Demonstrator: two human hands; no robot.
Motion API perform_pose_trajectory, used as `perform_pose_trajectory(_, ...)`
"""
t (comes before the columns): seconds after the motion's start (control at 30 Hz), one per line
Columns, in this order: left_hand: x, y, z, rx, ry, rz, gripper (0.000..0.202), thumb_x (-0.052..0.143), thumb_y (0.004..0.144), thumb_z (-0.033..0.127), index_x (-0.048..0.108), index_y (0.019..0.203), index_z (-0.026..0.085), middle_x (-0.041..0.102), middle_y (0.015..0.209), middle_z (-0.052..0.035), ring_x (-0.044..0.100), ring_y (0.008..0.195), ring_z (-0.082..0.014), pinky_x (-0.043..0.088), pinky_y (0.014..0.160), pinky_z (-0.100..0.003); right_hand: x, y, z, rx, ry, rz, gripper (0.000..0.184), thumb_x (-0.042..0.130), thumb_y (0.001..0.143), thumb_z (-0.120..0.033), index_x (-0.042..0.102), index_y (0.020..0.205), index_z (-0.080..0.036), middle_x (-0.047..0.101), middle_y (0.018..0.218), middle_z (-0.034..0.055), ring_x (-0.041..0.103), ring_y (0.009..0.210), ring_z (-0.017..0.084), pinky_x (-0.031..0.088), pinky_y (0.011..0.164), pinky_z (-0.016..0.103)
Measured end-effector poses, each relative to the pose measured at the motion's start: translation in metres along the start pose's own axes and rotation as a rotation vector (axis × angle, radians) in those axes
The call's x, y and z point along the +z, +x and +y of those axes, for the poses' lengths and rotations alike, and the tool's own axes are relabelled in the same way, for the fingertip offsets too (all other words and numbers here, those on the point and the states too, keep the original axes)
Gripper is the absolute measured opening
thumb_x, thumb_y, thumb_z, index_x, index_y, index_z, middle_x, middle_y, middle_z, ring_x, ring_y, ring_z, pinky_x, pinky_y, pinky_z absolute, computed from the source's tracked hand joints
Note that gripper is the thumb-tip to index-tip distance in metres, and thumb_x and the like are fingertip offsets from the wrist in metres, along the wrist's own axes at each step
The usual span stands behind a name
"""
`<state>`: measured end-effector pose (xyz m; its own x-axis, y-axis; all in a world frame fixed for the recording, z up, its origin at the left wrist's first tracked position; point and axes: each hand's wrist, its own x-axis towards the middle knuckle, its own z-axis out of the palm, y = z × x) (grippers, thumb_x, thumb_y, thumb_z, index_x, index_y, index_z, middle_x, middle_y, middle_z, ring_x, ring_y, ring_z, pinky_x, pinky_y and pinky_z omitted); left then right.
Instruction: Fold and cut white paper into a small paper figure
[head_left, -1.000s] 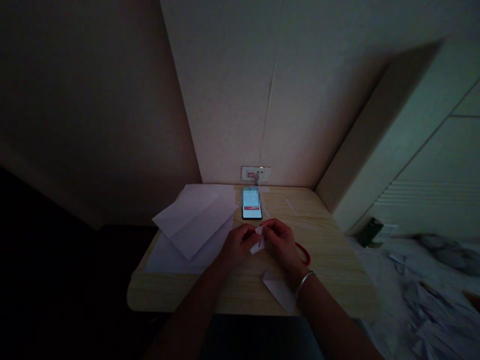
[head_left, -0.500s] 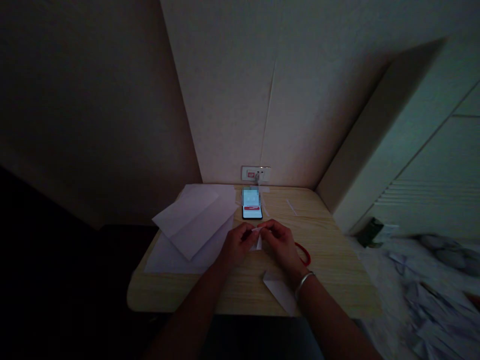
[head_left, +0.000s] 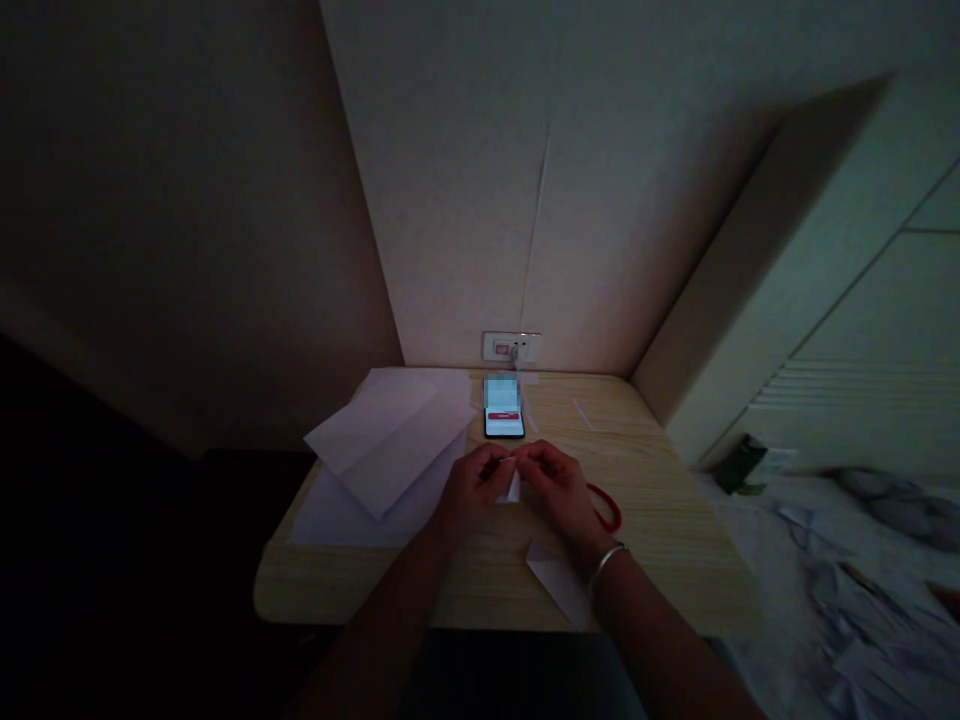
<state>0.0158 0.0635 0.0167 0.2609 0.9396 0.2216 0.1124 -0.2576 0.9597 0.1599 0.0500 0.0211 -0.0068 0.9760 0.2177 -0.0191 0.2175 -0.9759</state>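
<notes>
Between my two hands is a small folded piece of white paper, mostly covered by my fingers. My left hand pinches it from the left side. From the right, my right hand, with a silver bangle at the wrist, pinches its top edge, and the fingertips of both hands nearly meet. Just beyond them lies a phone with its screen lit. A red loop-shaped handle shows beside my right hand, its remainder hidden under the hand. Under my right forearm rests another cut piece of white paper.
White sheets overlap on the left of the wooden table. Thin paper strips lie near the back. A wall socket with a plug is behind the phone. At the right is a bed with crumpled cloth and a dark green box.
My fingertips have shifted slightly on the small paper, and less of its top edge shows between them. The phone, sheets and red handle stay in place.
</notes>
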Motion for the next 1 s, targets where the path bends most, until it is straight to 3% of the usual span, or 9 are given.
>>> perform_pose_trajectory(0.3, 0.0028, -0.0007, 0.0000, 0.001, 0.025, 0.064, 0.017, 0.050, 0.081, 0.030, 0.052, 0.072, 0.016, 0.047, 0.060, 0.0047, 0.043, 0.053, -0.0078, 0.034, 0.050, -0.018, 0.0044, 0.0002, -0.0020, 0.052, 0.020, -0.030, 0.013, 0.064, 0.075, -0.032, 0.067, 0.078, -0.019, 0.066, 0.076, 0.0012, 0.057, 0.071, 0.015, 0.044, 0.069, 0.027)
perform_pose_trajectory(0.7, 0.0032, -0.0008, -0.0005, 0.012, 0.025, 0.074, 0.018, 0.053, 0.079, 0.032, 0.056, 0.072, 0.016, 0.054, 0.064, 0.0019, 0.049, 0.058, -0.0096, 0.038, 0.054, -0.019, 0.0021, -0.0004, -0.0027, 0.053, 0.038, -0.016, 0.015, 0.066, 0.073, -0.034, 0.064, 0.072, -0.019, 0.063, 0.070, 0.0002, 0.055, 0.067, 0.014, 0.043, 0.066, 0.026)
perform_pose_trajectory(1.0, 0.0020, 0.0024, -0.0038, -0.089, -0.116, 0.106, 0.021, 0.058, 0.075, 0.035, 0.055, 0.070, 0.015, 0.052, 0.060, 0.0031, 0.047, 0.055, -0.0093, 0.036, 0.052, -0.020, 0.0019, 0.0021, 0.0034, 0.113, 0.148, 0.003, 0.014, 0.066, 0.073, -0.033, 0.067, 0.077, -0.019, 0.065, 0.070, -0.0007, 0.055, 0.063, 0.013, 0.044, 0.064, 0.024)
